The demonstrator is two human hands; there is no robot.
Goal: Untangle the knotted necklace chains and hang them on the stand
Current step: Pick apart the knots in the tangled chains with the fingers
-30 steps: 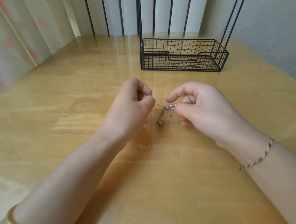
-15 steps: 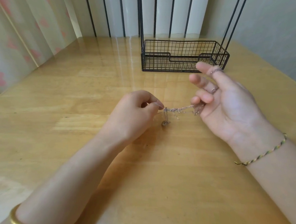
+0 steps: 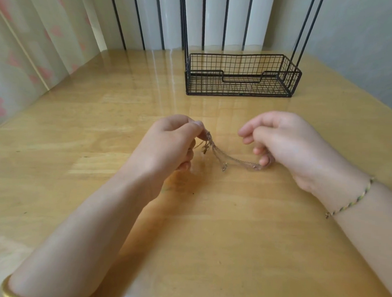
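Thin knotted necklace chains (image 3: 230, 158) sag between my two hands just above the wooden table (image 3: 207, 241). My left hand (image 3: 170, 144) pinches one end of the tangle between thumb and forefinger, with small pendants dangling below. My right hand (image 3: 280, 144) holds the other end with its curled lower fingers, the index finger loosely bent. The black wire stand (image 3: 240, 75), a basket base with thin upright rods rising out of view, sits at the back of the table, well beyond both hands.
A striped curtain and a pale floral curtain hang behind and to the left of the table. A grey wall runs along the right. The table's left edge slants close to the floral curtain.
My right hand has curled its fingers and dropped lower and further right. The chains are drawn out longer and now sag between the hands. My left hand rose slightly.
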